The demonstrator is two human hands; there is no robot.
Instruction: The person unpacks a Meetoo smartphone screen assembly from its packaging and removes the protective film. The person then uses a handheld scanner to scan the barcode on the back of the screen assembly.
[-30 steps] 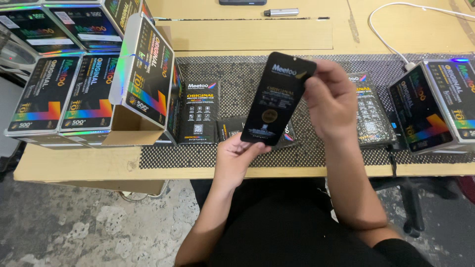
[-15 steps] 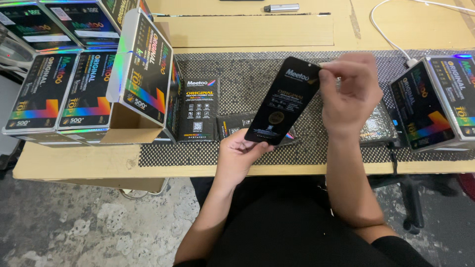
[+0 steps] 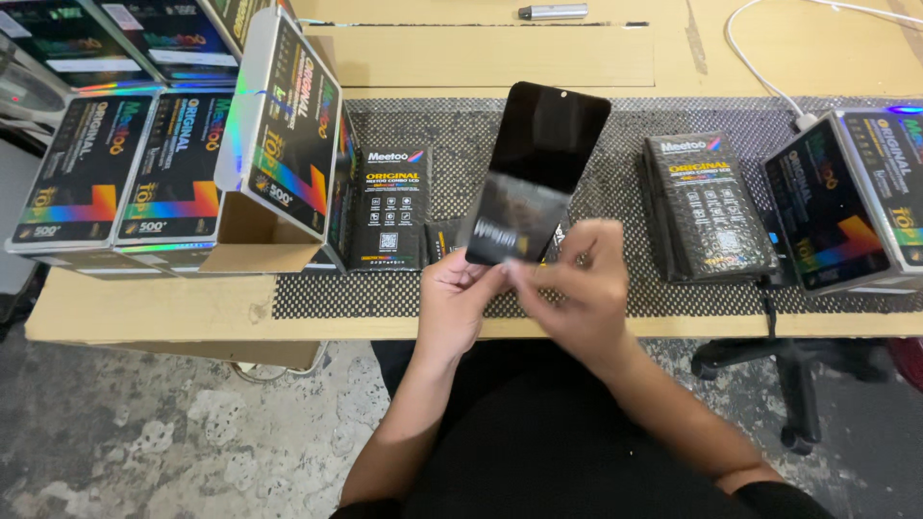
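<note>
The black phone screen panel (image 3: 538,159) stood tilted above the wooden surface (image 3: 481,53), its lower end pinched between the fingers of the left hand (image 3: 457,298), which were clamped on its bottom left corner. The right hand (image 3: 577,288) met it just beside, fingers closed on a blurred film strip (image 3: 505,231) at the panel's lower part. Under both lay a dark mesh mat (image 3: 625,115). A flat black packet (image 3: 389,207) with orange lettering lay left of the panel; a stack of similar black packets (image 3: 707,207) lay to the right. Rainbow-striped dark boxes (image 3: 125,173) crowded the left side, another such box (image 3: 846,197) the right. A grey marker (image 3: 553,12) lay at the far edge.
</note>
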